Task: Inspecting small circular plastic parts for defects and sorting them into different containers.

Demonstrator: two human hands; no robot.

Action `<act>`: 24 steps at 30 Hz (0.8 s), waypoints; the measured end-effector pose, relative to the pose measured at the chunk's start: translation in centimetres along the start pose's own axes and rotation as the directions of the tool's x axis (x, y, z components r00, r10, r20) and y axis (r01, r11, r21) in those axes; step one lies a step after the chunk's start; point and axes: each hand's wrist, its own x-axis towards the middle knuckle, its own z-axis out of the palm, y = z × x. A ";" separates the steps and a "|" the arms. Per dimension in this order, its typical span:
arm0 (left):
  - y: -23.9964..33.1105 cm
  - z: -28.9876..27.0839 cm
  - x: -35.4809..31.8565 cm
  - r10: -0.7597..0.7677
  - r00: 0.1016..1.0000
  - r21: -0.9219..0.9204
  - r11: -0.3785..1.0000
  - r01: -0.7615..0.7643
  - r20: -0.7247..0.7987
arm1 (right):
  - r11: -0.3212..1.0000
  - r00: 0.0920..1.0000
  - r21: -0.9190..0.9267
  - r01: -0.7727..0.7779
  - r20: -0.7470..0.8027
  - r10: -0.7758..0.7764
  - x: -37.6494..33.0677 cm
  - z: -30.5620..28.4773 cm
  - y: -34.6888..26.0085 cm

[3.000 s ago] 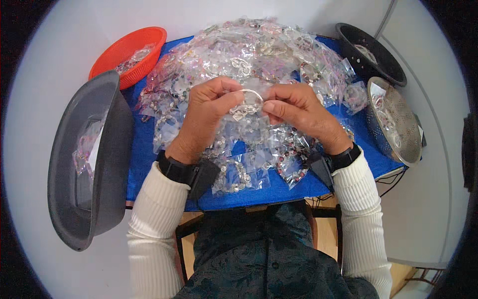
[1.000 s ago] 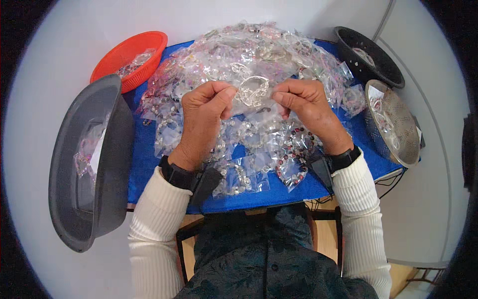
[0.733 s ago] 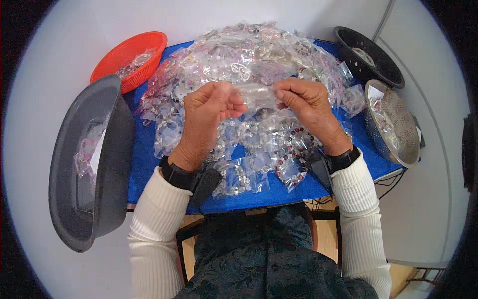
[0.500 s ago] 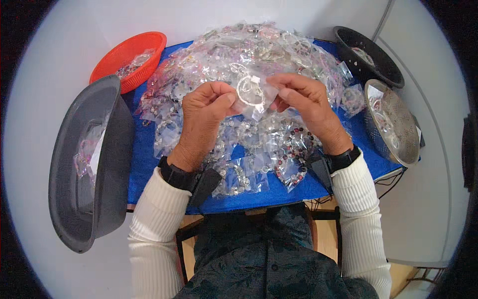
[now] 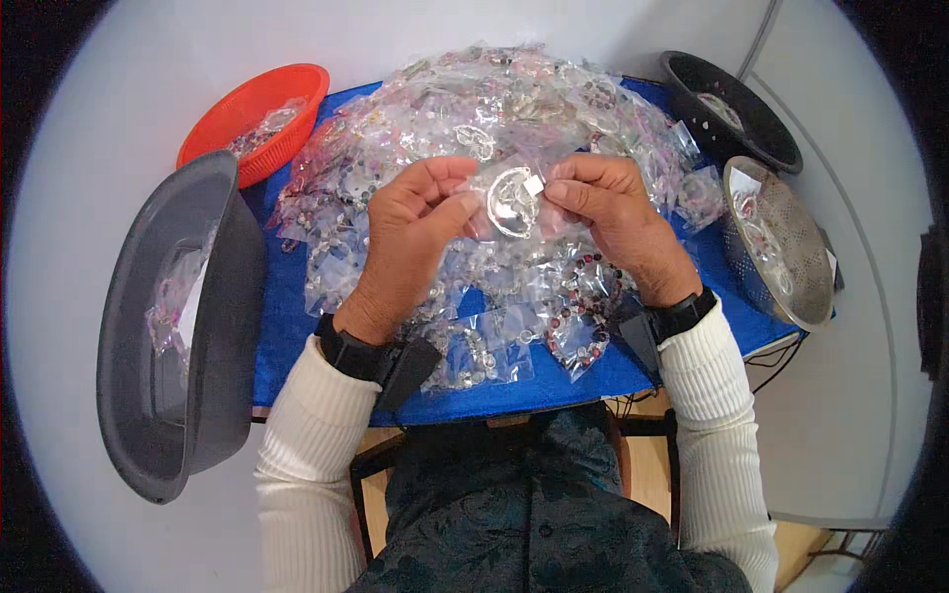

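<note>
Between my two hands is a clear plastic bag with a silvery-white bracelet (image 5: 512,204) and a small white tag inside. My left hand (image 5: 420,212) pinches the bag's left edge between thumb and fingers. On the opposite side, my right hand (image 5: 608,203) grips the edge close to the tag. Both hands hover over a large heap of bagged jewellery (image 5: 494,94) spread across the blue-covered table. Nearer to me lie a bagged bracelet of clear beads (image 5: 476,354) and one of dark and red beads (image 5: 578,336).
A red basket (image 5: 213,114) and a deep grey tub (image 5: 222,395) stand at left, each with some bagged pieces. At right are a black basket (image 5: 761,138) and a metal colander (image 5: 801,262), also holding bags. Cables (image 5: 781,361) hang by the table's right edge.
The bagged bracelet has turned and shifted slightly right, its tag now beside my right fingers. My right hand has closed in on the bag's edge; my left has moved slightly right.
</note>
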 end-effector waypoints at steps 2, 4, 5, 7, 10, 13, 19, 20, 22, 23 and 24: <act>-0.1 0.0 0.1 -0.058 0.998 -0.057 0.997 0.057 -0.024 | 0.998 0.997 0.062 0.031 -0.066 -0.027 0.0 0.4 0.0; -0.2 -0.1 0.1 -0.087 0.996 -0.085 0.993 0.084 -0.035 | 0.997 0.997 0.071 0.041 -0.070 -0.036 0.0 0.3 0.0; -0.2 -0.3 0.0 -0.099 0.995 -0.024 0.995 0.099 -0.008 | 0.996 0.996 0.079 0.050 -0.074 -0.045 0.0 0.3 0.0; -0.2 -0.5 0.0 -0.128 0.991 0.101 0.987 0.123 0.045 | 0.994 0.996 0.088 0.060 -0.078 -0.053 0.0 0.3 0.0; -0.1 -0.6 0.0 -0.097 0.995 0.118 0.988 0.095 0.016 | 0.996 0.992 0.061 0.067 -0.111 -0.060 0.1 0.4 0.0; -0.3 -0.7 0.2 -0.060 0.998 0.102 0.993 0.062 -0.015 | 0.998 0.999 -0.038 0.048 -0.019 -0.048 -0.2 0.2 -0.6; -0.7 -1.0 0.3 0.001 0.999 0.077 0.997 0.002 -0.044 | 0.986 0.998 -0.169 0.016 -0.062 -0.027 -0.1 0.4 -0.7; -0.6 -1.0 0.3 0.002 0.999 0.077 0.997 0.001 -0.043 | 0.986 0.999 -0.167 0.029 -0.031 -0.034 0.0 0.3 -0.5; -0.5 -1.0 0.3 -0.008 0.999 0.065 0.998 0.011 -0.050 | 0.985 0.998 -0.162 0.052 0.032 -0.048 0.0 0.2 -0.1; -0.5 -1.0 0.3 -0.013 0.999 0.058 0.998 0.016 -0.053 | 0.985 0.998 -0.162 0.052 0.031 -0.047 0.0 0.2 -0.2; -0.5 -1.0 0.3 -0.013 0.999 0.058 0.998 0.016 -0.053 | 0.995 1.000 -0.094 0.016 -0.001 -0.016 -0.1 0.3 -0.4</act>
